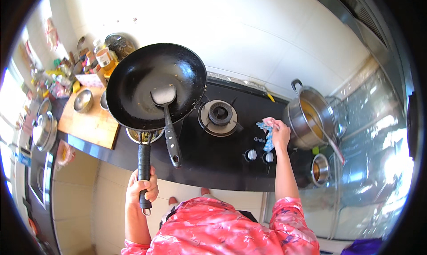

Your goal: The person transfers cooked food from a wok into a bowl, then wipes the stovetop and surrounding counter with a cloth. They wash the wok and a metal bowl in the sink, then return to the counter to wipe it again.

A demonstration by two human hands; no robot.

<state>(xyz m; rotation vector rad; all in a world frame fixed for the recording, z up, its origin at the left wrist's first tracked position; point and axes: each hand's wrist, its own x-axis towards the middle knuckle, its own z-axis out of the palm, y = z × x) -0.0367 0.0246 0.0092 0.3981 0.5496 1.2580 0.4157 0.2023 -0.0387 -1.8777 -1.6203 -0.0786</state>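
My left hand (142, 186) grips the wrapped black handle of a wok (133, 84), which is raised to the left of the gas burner (220, 116). Inside the wok rests a spatula (169, 128), its speckled handle hanging out over the near rim. A few food bits cling to the wok's dark inner wall. Below the wok, a dish of food (133, 136) is partly hidden. My right hand (281, 135) holds a crumpled pink and blue cloth (268, 128) above the right side of the black cooktop (213, 161), close to two control knobs (252, 155).
At right stands a steel pot (305, 121) with orange-brown contents and a ladle (328, 140); a small metal cup (320, 170) sits nearer. Left are a wooden cutting board (88, 131), a metal bowl (83, 100), an oil bottle (106, 59) and a lidded pot (43, 133).
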